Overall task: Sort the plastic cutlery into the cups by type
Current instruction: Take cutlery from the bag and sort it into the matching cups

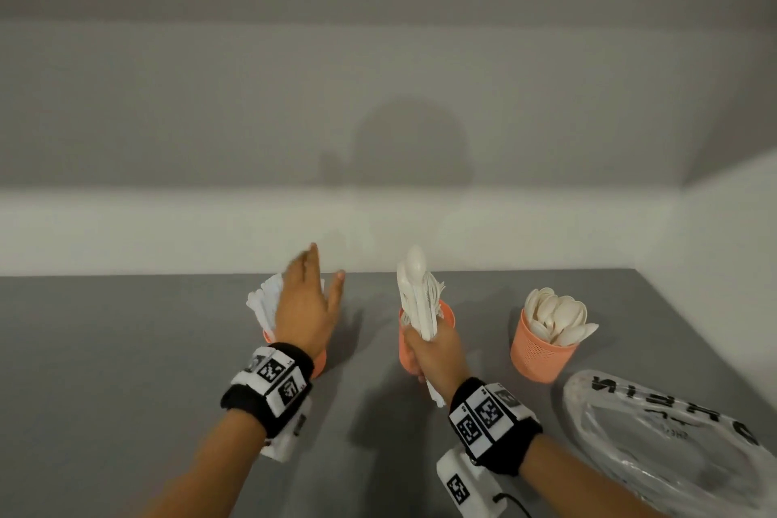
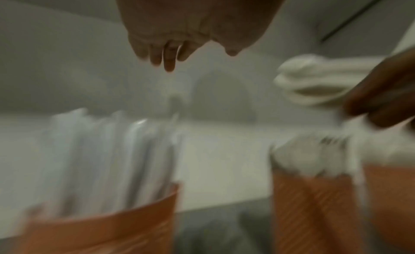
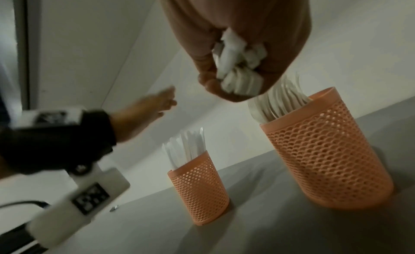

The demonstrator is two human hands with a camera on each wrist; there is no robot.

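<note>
Three orange mesh cups stand in a row on the grey table (image 1: 126, 349). The left cup (image 1: 318, 362) holds white knives (image 1: 262, 301); my left hand (image 1: 309, 299) hovers over it, fingers spread and holding nothing. My right hand (image 1: 433, 353) grips a bundle of white cutlery (image 1: 418, 294), a spoon on top, in front of the middle cup (image 1: 447, 313), which holds forks (image 3: 283, 101). The right cup (image 1: 542, 353) is full of spoons (image 1: 557, 313). In the right wrist view the bundle's handle ends (image 3: 238, 66) stick out of my fist above the middle cup (image 3: 325, 151).
A clear plastic bag (image 1: 672, 437) with black lettering lies on the table at the right, near the spoon cup. A white wall runs behind the cups and along the right side. The left cup (image 3: 199, 192) stands apart from the middle one.
</note>
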